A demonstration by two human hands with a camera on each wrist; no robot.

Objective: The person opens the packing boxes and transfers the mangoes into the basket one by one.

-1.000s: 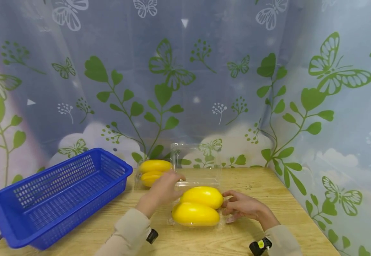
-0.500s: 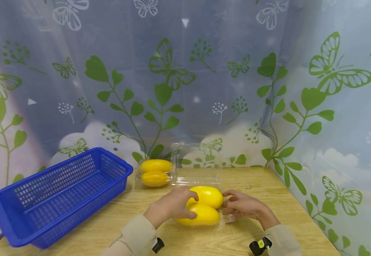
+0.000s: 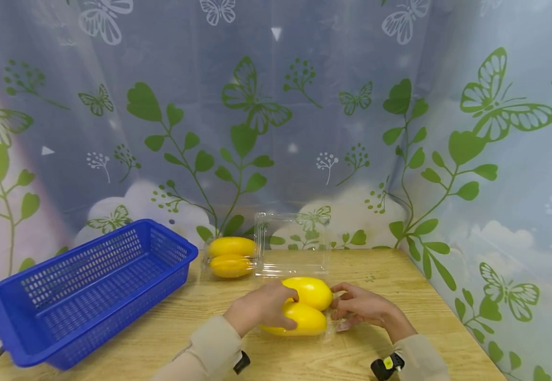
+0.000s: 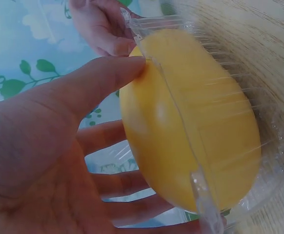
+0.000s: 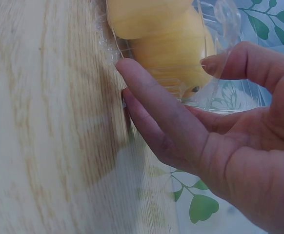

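Note:
Two smooth yellow mangoes, the far one (image 3: 311, 293) and the near one (image 3: 304, 323), lie side by side in a clear plastic box (image 5: 227, 17) on the table. My left hand (image 3: 264, 307) reaches over their left ends. In the left wrist view its thumb lies on the near mango (image 4: 200, 117) and its fingers pass behind it. At the box's right end my right hand (image 3: 364, 307) holds the plastic, thumb near the rim and fingers along the side wall. Behind stands a clear upright plastic panel (image 3: 292, 238); whether it joins this box is unclear.
A second clear box with two yellow mangoes (image 3: 232, 256) stands at the back, left of the panel. The blue perforated basket (image 3: 100, 317) takes up the table's left side. A patterned curtain (image 3: 276, 159) hangs behind the wooden table (image 3: 380, 270).
My left hand has come right and toward me from beside the back-left box onto the front mangoes, with a slight shift right in the last half second. My right hand stays put.

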